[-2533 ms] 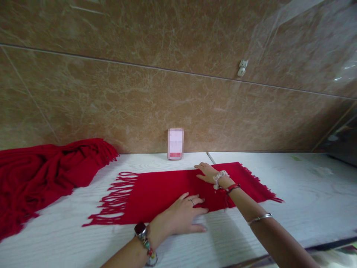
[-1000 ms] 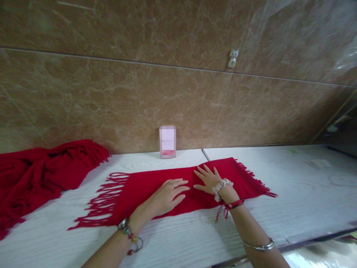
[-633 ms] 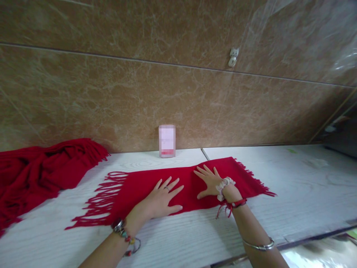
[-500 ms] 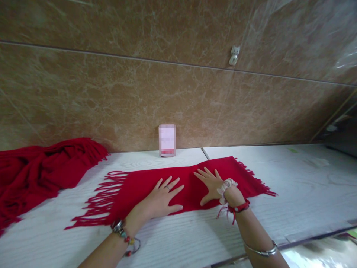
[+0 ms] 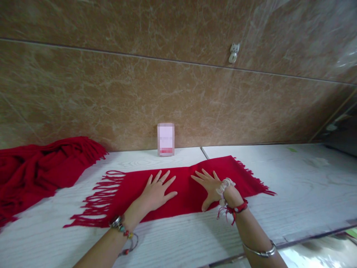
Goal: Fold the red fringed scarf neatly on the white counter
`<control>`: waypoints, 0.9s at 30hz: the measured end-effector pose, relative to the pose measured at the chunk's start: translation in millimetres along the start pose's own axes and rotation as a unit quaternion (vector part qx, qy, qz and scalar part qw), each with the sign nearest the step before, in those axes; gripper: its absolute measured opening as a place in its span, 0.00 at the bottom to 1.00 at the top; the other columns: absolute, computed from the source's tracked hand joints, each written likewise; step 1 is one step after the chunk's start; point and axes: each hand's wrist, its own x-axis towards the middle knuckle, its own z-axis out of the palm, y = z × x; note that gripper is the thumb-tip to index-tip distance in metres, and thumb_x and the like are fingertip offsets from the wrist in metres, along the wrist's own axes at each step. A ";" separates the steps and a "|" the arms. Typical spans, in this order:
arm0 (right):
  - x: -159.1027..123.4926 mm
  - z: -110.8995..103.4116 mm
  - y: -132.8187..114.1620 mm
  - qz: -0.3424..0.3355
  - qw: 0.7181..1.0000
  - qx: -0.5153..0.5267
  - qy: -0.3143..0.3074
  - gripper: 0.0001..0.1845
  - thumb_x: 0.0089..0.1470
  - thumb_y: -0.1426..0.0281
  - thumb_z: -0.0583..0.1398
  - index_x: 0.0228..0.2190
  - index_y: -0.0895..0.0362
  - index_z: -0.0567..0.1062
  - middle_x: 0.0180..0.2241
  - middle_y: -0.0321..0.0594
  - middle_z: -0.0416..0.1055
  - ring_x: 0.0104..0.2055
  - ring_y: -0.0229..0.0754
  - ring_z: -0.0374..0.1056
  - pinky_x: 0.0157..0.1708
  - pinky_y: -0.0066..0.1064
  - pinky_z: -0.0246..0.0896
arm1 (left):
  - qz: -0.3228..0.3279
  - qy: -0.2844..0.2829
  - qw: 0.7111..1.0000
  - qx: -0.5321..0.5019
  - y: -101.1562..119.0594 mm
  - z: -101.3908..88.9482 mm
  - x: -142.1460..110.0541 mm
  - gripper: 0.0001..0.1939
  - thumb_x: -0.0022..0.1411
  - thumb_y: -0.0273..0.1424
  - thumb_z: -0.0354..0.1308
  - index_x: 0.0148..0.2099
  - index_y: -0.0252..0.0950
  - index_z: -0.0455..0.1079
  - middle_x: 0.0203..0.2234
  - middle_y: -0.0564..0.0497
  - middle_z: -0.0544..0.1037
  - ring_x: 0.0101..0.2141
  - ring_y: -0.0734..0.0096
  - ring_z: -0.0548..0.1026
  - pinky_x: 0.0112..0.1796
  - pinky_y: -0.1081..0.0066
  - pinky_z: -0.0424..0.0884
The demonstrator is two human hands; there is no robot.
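Observation:
A red fringed scarf [image 5: 182,195] lies spread flat in a long strip on the white wood-grain tabletop [image 5: 290,193]. Flat on its left half rests my left hand [image 5: 157,191], fingers spread, with a ring on one finger. My right hand [image 5: 209,188] lies on the right half, also palm down with fingers apart. Neither hand grips the cloth. Loose strands fan out at the scarf's left end, and a shorter-looking fringe edges the right end.
Bunched at the left is a second red fringed cloth [image 5: 55,167]. A phone-like upright object [image 5: 166,139], its face blurred, leans against the brown marbled wall [image 5: 125,100]. A small white cat-shaped hook [image 5: 234,53] is on the wall. A seam [image 5: 204,153] crosses the tabletop.
My left hand has slid a little to the left and away from me over the scarf. The right hand stays nearly in place, and the view has shifted slightly.

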 end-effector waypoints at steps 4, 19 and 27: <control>0.9 -5.6 0.2 -0.023 0.998 0.013 -0.053 0.55 0.31 0.54 0.64 0.57 0.52 0.45 0.61 0.45 0.34 0.60 0.57 0.25 0.52 0.59 0.21 | -0.145 -0.017 0.989 0.008 -19.9 -9.0 -2.2 0.31 0.58 0.49 0.37 0.61 0.44 0.44 0.60 0.47 0.42 0.58 0.46 0.40 0.50 0.42 0.44; 7.3 33.2 -76.3 -0.298 0.941 -0.093 0.132 0.21 0.48 0.69 0.57 0.46 0.57 0.66 0.44 0.44 0.68 0.45 0.43 0.63 0.43 0.38 0.58 | 0.034 0.011 0.996 -0.085 -46.6 -30.3 37.8 0.22 0.51 0.32 0.51 0.50 0.34 0.64 0.51 0.42 0.65 0.51 0.60 0.60 0.51 0.65 0.52; 13.7 56.3 -95.1 -0.246 0.899 -0.186 0.311 0.08 0.53 0.75 0.53 0.26 0.57 0.70 0.25 0.37 0.70 0.29 0.38 0.65 0.24 0.29 0.57 | 0.049 -0.024 0.984 -0.172 -58.6 -33.2 75.4 0.06 0.42 0.31 0.53 0.26 0.36 0.69 0.18 0.56 0.71 0.24 0.71 0.66 0.27 0.74 0.61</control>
